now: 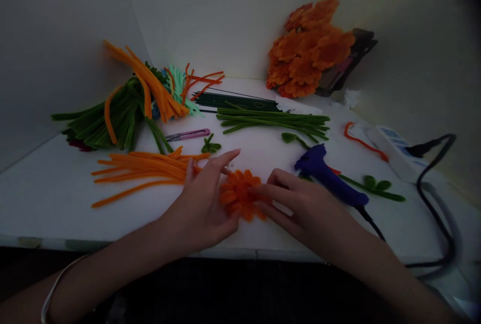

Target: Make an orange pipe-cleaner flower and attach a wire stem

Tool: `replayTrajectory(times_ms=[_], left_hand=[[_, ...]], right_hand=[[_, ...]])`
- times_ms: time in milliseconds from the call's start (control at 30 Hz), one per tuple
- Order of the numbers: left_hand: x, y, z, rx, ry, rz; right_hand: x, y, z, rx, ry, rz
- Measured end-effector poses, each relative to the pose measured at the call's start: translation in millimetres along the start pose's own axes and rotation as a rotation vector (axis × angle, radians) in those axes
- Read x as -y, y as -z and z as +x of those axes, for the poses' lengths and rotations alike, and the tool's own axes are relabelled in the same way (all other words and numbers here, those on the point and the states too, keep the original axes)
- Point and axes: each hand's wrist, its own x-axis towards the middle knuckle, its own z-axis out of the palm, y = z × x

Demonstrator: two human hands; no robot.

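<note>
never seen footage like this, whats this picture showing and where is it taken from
There's no machine here, just a person's bare left hand and right hand. The single picture comes from a camera on their head, looking forward and down. The right one has fingers on a fuzzy orange flower; the left curves around its other side. How firmly it's held is hard to tell. On the white table lie orange strips, green strips, pink snips and a blue corded tool, probably a glue gun.
</note>
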Motion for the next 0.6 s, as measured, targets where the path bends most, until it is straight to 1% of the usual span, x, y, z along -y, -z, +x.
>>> replayTrajectory(times_ms=[100, 233, 300, 367, 467, 533, 600], left_hand=[[-0.1, 1.6, 0.1, 0.037, -0.007, -0.082], [-2.3, 5.1, 1.1, 0.067, -0.011, -0.169], [-3.4, 6.5, 1.6, 0.076, -0.02, -0.181], [-3.9, 6.7, 1.8, 0.081, -0.017, -0.173], [-3.2, 5.2, 1.5, 0.067, 0.009, -0.138], [-2.6, 4.3, 1.2, 0.066, 0.01, -0.12], [-2.1, 3.9, 0.9, 0.072, 0.005, -0.093]], right_hand=[[5.8, 1.6, -2.1, 0.045, 0.023, 0.062], [8.6, 7.0, -4.0, 0.123, 0.06, 0.236], [6.8, 10.3, -3.9, 0.117, 0.075, 0.278], [3.0, 11.8, -2.6, 0.043, 0.049, 0.261], [-3.8, 7.9, 1.3, -0.069, -0.019, 0.156], [-7.2, 1.8, 4.4, -0.076, -0.028, 0.068], [-8.7, -4.5, 7.2, -0.044, -0.007, 0.018]])
